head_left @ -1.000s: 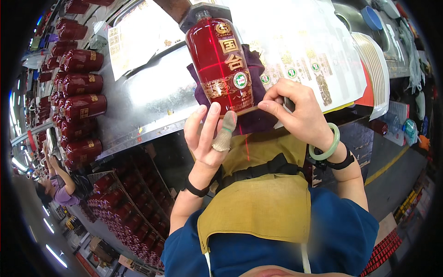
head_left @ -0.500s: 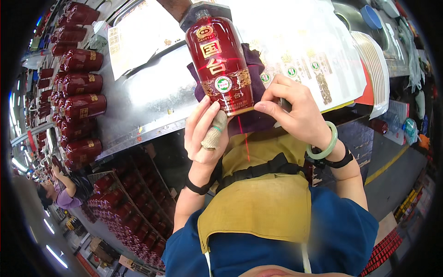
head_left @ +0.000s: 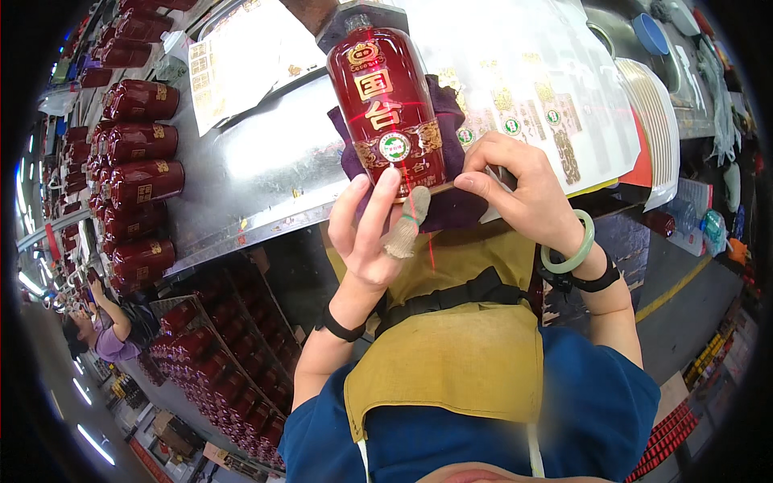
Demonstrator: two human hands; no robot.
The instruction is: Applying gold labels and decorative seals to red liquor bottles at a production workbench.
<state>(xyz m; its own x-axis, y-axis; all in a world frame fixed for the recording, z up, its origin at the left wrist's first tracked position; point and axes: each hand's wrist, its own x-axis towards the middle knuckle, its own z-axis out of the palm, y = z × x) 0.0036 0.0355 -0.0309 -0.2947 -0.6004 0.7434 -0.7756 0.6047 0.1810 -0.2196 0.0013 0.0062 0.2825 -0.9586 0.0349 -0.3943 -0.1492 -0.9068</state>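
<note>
A dark red glass bottle (head_left: 385, 97) lies on its back on a purple cloth (head_left: 452, 211), its neck pointing away and its base toward me. Gold lettering and a round green-and-white sticker (head_left: 394, 147) face up. My left hand (head_left: 366, 233) is at the base with fingers spread and stretched; its cloth-covered digit (head_left: 409, 225) presses the bottom edge. Beside the base's right side, my right hand (head_left: 519, 183) pinches the end of a thin gold strip (head_left: 443, 188) that runs to the bottle's edge. A dark object, partly hidden, sits within that hand's curled fingers.
Sheets of gold labels (head_left: 527, 97) lie right of the bottle; another label sheet (head_left: 250, 60) is at left. Red bottles (head_left: 145, 185) stand in rows on the left, with more in racks (head_left: 217, 346) below. A dark block (head_left: 358, 20) holds the bottle's neck end. Another person (head_left: 113, 330) is far left.
My left hand has shifted right along the base, bringing its covered digit onto the bottom edge. The gold strip now shows reaching past the bottle toward my right hand, which barely moved.
</note>
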